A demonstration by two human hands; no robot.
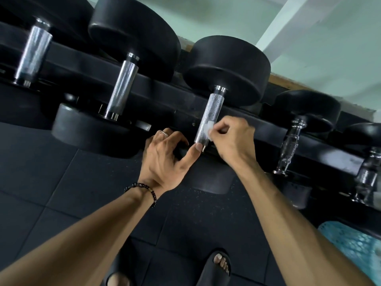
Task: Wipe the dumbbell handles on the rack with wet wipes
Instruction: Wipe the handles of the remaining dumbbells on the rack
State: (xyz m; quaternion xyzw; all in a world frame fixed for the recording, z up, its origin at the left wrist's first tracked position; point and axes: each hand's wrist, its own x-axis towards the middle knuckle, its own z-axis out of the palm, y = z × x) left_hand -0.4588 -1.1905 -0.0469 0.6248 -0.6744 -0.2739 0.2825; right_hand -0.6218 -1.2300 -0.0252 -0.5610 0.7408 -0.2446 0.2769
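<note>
Black dumbbells lie in a row on a dark rack (169,100). The middle dumbbell has a knurled silver handle (211,112) between black heads. My right hand (233,141) pinches a small white wet wipe (207,129) against the lower part of that handle. My left hand (165,159) grips the near black head of the same dumbbell, its thumb touching the handle's lower end. Two more knurled handles (122,85) (33,50) show to the left.
Smaller dumbbells with chrome handles (289,145) sit to the right on the rack. Dark rubber floor tiles (51,182) lie below, with my feet in black slides (214,267). A blue patterned surface (354,244) is at the lower right. A pale green wall (309,48) is behind.
</note>
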